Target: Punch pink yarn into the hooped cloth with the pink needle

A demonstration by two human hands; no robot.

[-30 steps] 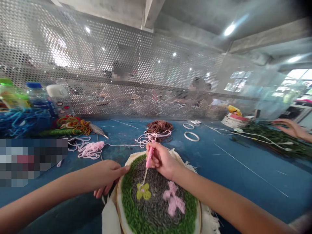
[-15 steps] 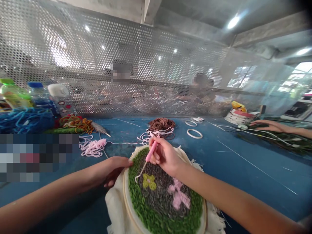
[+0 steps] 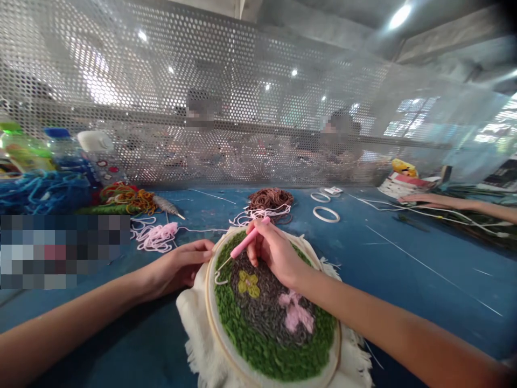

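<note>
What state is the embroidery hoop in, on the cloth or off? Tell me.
On: the wooden hoop grips the cream cloth, which flares out fringed beyond the ring, with yarn work inside.

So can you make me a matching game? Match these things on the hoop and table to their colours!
Things:
1. Needle handle
2. Small flower
3. Yarn pile
4. Stitched border

Colours:
A. Green
B. Brown
C. Pink
D. Yellow

Right pairs: 1-C, 2-D, 3-B, 4-A
</note>
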